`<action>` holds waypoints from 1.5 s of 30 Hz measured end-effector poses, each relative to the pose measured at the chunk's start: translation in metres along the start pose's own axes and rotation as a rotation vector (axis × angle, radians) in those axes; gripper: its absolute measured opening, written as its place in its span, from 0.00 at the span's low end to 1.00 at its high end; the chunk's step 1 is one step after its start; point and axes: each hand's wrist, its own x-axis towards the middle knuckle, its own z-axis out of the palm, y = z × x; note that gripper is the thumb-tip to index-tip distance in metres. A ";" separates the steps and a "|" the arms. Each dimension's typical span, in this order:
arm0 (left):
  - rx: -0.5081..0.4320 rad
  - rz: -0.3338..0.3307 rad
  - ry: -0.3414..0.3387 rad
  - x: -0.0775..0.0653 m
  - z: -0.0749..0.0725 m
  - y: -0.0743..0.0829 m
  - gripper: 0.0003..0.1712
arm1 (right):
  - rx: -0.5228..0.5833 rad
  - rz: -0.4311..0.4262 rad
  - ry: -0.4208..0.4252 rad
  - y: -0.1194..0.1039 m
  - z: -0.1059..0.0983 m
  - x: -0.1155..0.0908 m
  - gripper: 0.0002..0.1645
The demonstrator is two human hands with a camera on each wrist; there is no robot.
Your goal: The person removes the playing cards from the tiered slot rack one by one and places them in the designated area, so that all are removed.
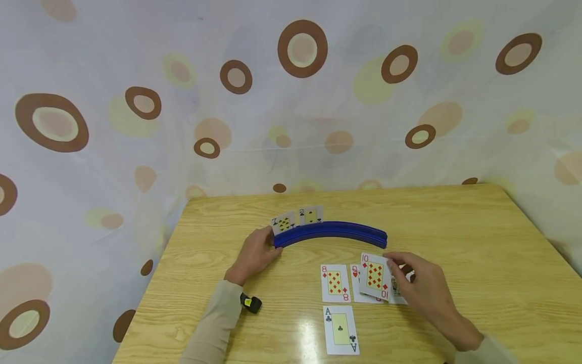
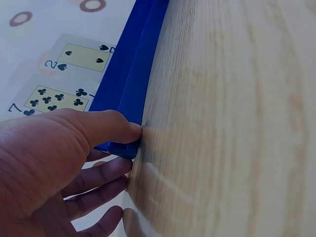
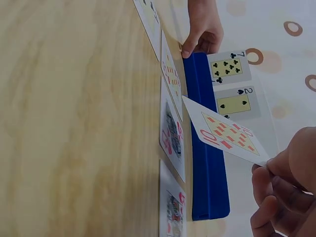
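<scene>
My left hand point(image 1: 255, 253) grips the left end of a curved blue card holder point(image 1: 332, 230), thumb on its front and fingers round the end. A seven of clubs point(image 1: 284, 222) and a two of spades point(image 1: 311, 216) stand in the holder's left part. With thumb and fingertips my right hand point(image 1: 427, 285) pinches a ten of diamonds point(image 1: 375, 275) by its edge, in front of the holder's right end. In the head view that card covers much of a queen of hearts point(image 1: 355, 287). Another face card point(image 1: 398, 294) is partly hidden by the right hand.
An eight of diamonds point(image 1: 335, 283) lies face up left of the queen. Nearer to me is an ace of clubs point(image 1: 341, 331). The wooden table point(image 1: 491, 242) ends at a patterned cloth point(image 1: 336, 111) behind the holder. A black strap piece point(image 1: 251, 303) sits at my left wrist.
</scene>
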 end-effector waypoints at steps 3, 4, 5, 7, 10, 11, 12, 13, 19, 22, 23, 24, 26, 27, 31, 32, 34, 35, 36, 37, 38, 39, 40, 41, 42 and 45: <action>0.001 -0.007 -0.004 0.000 0.001 -0.001 0.19 | -0.001 0.004 -0.029 0.000 0.003 -0.006 0.12; -0.003 -0.008 -0.004 -0.001 0.001 -0.001 0.20 | 0.004 0.003 -0.039 0.000 0.003 -0.008 0.12; -0.007 -0.009 -0.005 -0.001 0.001 -0.001 0.20 | 0.009 0.000 -0.045 0.001 0.004 -0.009 0.12; -0.016 0.002 -0.001 -0.001 0.001 -0.002 0.21 | 0.013 0.008 -0.067 0.001 0.004 -0.012 0.12; -0.025 0.019 0.007 0.000 0.002 -0.005 0.21 | 0.019 0.031 -0.113 0.002 0.005 -0.016 0.11; -0.025 0.023 0.010 0.000 0.002 -0.005 0.21 | 0.021 0.038 -0.127 0.002 0.005 -0.018 0.11; -0.024 0.027 0.012 0.001 0.002 -0.006 0.20 | 0.024 0.047 -0.149 0.002 0.006 -0.019 0.11; -0.020 0.030 0.013 0.001 0.002 -0.006 0.20 | 0.031 0.045 -0.164 0.003 0.006 -0.021 0.11; 0.010 0.031 0.011 0.001 0.000 -0.002 0.17 | 0.022 0.024 -0.244 0.005 0.010 -0.031 0.12; 0.017 0.030 0.010 0.000 0.000 -0.001 0.17 | -0.012 0.028 -0.278 0.004 0.010 -0.034 0.12; 0.017 0.030 0.010 0.000 0.000 -0.001 0.16 | -0.026 0.035 -0.289 0.004 0.009 -0.035 0.11; 0.016 0.030 0.011 0.000 0.000 -0.001 0.16 | -0.040 0.044 -0.305 0.004 0.009 -0.036 0.11; 0.009 0.029 0.013 -0.001 0.001 -0.001 0.16 | -0.062 0.062 -0.332 0.003 0.008 -0.036 0.10; 0.010 0.033 0.017 0.000 0.001 -0.002 0.17 | -0.069 0.071 -0.345 0.003 0.008 -0.037 0.10; 0.002 0.076 0.035 0.001 0.004 -0.011 0.18 | -0.085 0.085 -0.376 0.003 0.008 -0.037 0.09; 0.001 0.078 0.035 0.001 0.003 -0.011 0.18 | -0.087 0.086 -0.380 0.002 0.008 -0.037 0.09; -0.001 0.078 0.035 0.001 0.003 -0.011 0.19 | -0.091 0.092 -0.389 0.003 0.009 -0.037 0.09; -0.002 0.077 0.032 0.002 0.003 -0.011 0.19 | -0.091 0.096 -0.394 0.003 0.009 -0.037 0.08; -0.001 0.074 0.029 0.002 0.003 -0.010 0.18 | -0.093 0.100 -0.399 0.003 0.009 -0.037 0.09; -0.002 0.069 0.027 0.002 0.003 -0.009 0.18 | -0.097 0.102 -0.402 0.003 0.009 -0.037 0.09; 0.002 0.038 0.018 0.000 0.000 0.000 0.18 | -0.101 0.104 -0.405 0.003 0.010 -0.037 0.10; 0.003 0.031 0.015 0.000 0.000 0.000 0.18 | -0.101 0.105 -0.407 0.003 0.010 -0.037 0.10; 0.000 0.024 0.011 0.000 0.000 0.001 0.17 | -0.101 0.106 -0.408 0.002 0.010 -0.037 0.11; 0.000 0.016 0.010 0.000 -0.001 0.002 0.17 | -0.099 0.107 -0.408 0.002 0.010 -0.037 0.12; 0.001 0.011 0.009 0.000 -0.001 0.002 0.17 | -0.097 0.107 -0.406 0.002 0.010 -0.036 0.13; -0.011 0.007 0.008 -0.001 -0.001 0.001 0.15 | -0.084 0.112 -0.405 0.002 0.010 -0.036 0.14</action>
